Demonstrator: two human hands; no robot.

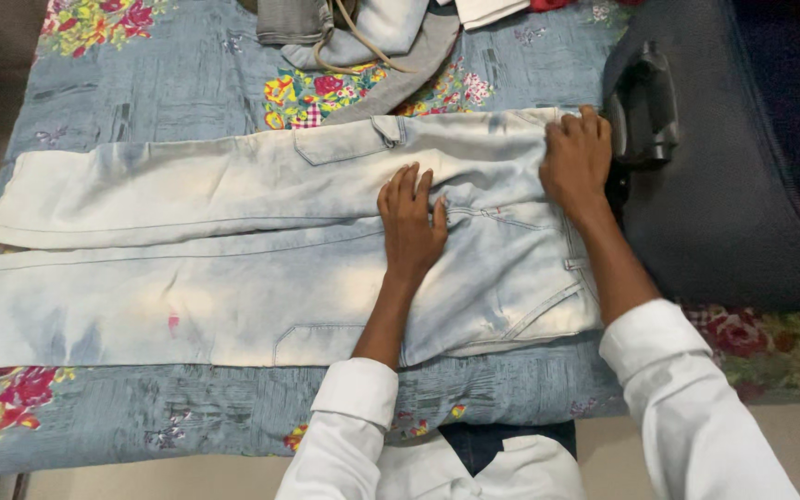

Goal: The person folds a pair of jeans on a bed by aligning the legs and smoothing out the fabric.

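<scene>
Pale denim jeans [261, 250] spread flat across the floral bedsheet [159, 93].
Left hand [411, 222] presses open-palmed on the seat, gripping nothing; right hand [578, 157] pinches the waistband edge beside a dark suitcase [733, 185]; folded clothes [363, 32] beyond.

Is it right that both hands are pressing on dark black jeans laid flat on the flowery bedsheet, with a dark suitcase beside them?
Not quite. The jeans are pale, washed-out blue, not dark black. The head view shows this. The rest holds: the left hand and the right hand both press on them, they lie flat on the flowery bedsheet, and a dark suitcase sits beside them.
</scene>
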